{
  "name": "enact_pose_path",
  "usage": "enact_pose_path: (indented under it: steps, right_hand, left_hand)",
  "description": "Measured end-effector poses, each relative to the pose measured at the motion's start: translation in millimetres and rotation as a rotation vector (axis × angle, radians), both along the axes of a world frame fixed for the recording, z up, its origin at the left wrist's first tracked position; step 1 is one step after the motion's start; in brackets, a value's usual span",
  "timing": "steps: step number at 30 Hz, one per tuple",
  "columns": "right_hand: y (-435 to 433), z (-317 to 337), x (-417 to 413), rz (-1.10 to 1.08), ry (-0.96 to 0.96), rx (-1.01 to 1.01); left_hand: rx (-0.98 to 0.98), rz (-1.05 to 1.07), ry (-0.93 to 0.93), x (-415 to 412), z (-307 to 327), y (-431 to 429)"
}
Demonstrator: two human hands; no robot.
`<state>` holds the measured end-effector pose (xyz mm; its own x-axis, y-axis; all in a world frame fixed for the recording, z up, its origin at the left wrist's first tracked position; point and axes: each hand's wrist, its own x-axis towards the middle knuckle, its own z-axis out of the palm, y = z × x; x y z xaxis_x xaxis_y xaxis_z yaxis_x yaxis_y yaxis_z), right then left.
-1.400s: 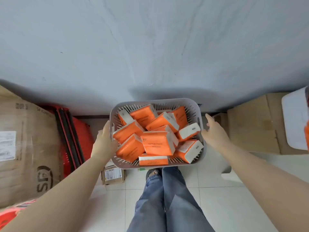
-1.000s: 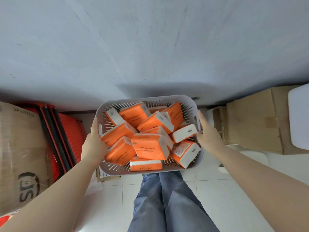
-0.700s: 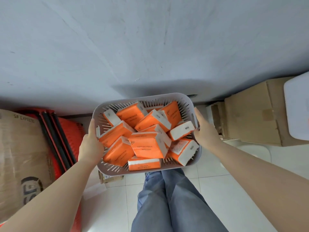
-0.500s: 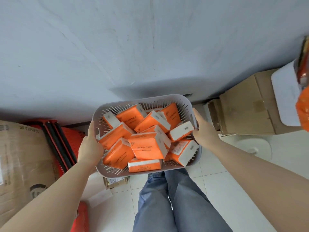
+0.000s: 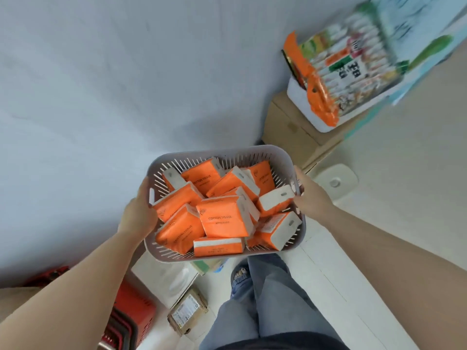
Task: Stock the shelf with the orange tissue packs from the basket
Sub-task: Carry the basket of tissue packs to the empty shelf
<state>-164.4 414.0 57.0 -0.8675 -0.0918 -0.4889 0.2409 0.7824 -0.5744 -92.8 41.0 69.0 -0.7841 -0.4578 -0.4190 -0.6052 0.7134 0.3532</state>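
Note:
I carry a grey slotted plastic basket [image 5: 214,155] in front of me, above the floor. It is filled with several orange tissue packs [image 5: 223,218] lying in a loose pile, some showing white ends. My left hand [image 5: 137,213] grips the basket's left side, thumb over the rim. My right hand [image 5: 309,195] grips the right side at the handle slot. No shelf can be made out for certain.
A grey wall fills the upper left. At the upper right a white bin [image 5: 326,107] with colourful packets sits on a cardboard box [image 5: 293,132]. Red baskets [image 5: 131,314] and a small parcel [image 5: 188,311] lie on the white tile floor beside my legs.
My view has swung right, bringing the bin of colourful packets into sight. The basket has stayed in both hands and risen slightly; the red baskets have slid to the lower left.

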Motion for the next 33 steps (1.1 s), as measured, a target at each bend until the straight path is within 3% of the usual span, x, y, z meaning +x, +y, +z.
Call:
enact_pose_path:
  steps: [6,14,24,33]
  right_hand:
    - [86,24,50,-0.293,0.003,-0.118]
    - [248,47,118,-0.611,0.068,-0.156]
    - [465,71,198,-0.899,0.072,-0.079]
    - [601,82,225,-1.145,0.048,-0.012]
  left_hand:
    - [0.027,-0.217,0.0,-43,24,73]
    - [0.033,-0.6,0.036,-98,43,257]
    - [0.111,-0.941,0.068,-120,60,535]
    - [0.223,-1.195,0.018,-155,74,735]
